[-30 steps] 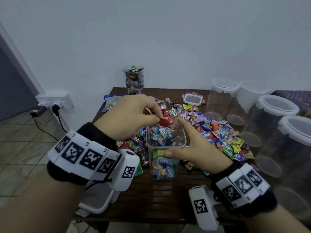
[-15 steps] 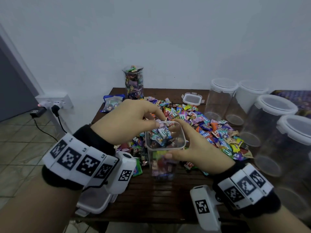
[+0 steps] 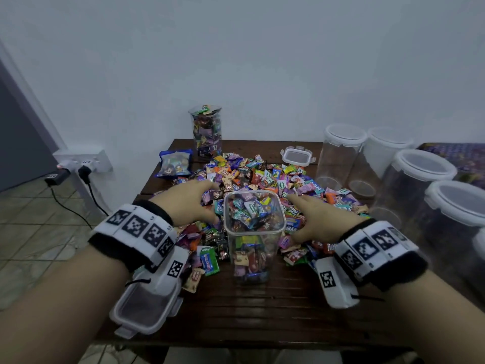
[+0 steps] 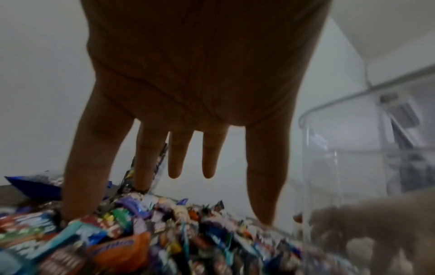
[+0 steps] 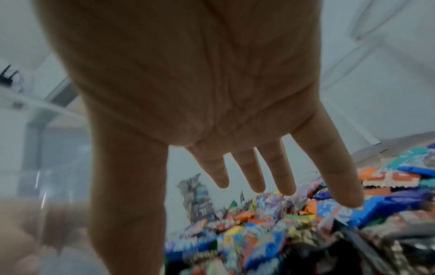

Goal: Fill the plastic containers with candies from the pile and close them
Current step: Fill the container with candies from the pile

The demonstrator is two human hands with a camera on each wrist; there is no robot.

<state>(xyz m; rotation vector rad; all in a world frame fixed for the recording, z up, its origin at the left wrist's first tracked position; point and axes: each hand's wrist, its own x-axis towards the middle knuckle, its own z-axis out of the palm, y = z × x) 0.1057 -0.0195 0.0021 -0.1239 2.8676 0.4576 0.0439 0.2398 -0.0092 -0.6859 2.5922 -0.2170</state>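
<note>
Clear plastic, square in section and nearly brimful of wrapped sweets, the open container (image 3: 254,232) stands upright at the near edge of the candy pile (image 3: 265,177) on the dark wooden table (image 3: 252,311). The left hand (image 3: 187,203) reaches over the pile just left of the container, the right hand (image 3: 319,219) just right of it. Both wrist views show the fingers spread wide and straight, holding nothing, the tips down among the wrappers.

The likely next step is a two-handed scoop. The risk lies in how close both hands are to the tall, narrow container: a careless sweep inward could knock it over and spill what is already in. It is also close to full, so another heaped handful may stand proud of the rim and stop the lid from seating.

By count: one container in progress; one filled container (image 3: 206,131) at the back of the table, apparently without a lid, though the view is too small to be sure; four empty lidded jars (image 3: 341,153) along the right; two loose lids, one (image 3: 298,156) beyond the pile and one (image 3: 143,311) at the near left corner; one blue candy bag (image 3: 174,164).
</note>
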